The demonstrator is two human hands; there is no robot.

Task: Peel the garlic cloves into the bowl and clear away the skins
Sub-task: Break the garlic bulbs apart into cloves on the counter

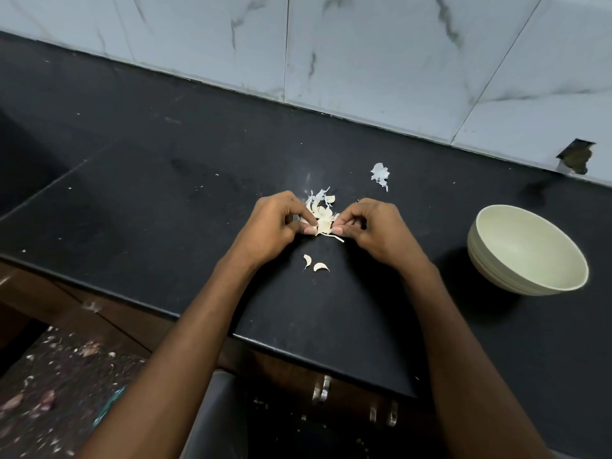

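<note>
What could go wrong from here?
1. Two cloves lie loose near the counter edge; a forearm could knock them off.
2. The bowl sits well off to the right, so peeled cloves may get left among the skins.
3. A stray skin lies apart and could be missed at cleanup.

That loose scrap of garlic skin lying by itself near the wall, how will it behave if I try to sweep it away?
The skin scrap looks thin, curled and papery, so it is probably very light and floppy. It lies loose on the smooth black counter, so a push would likely make it slide or flutter, not roll. It may well tear or crumble if pinched hard.
</note>
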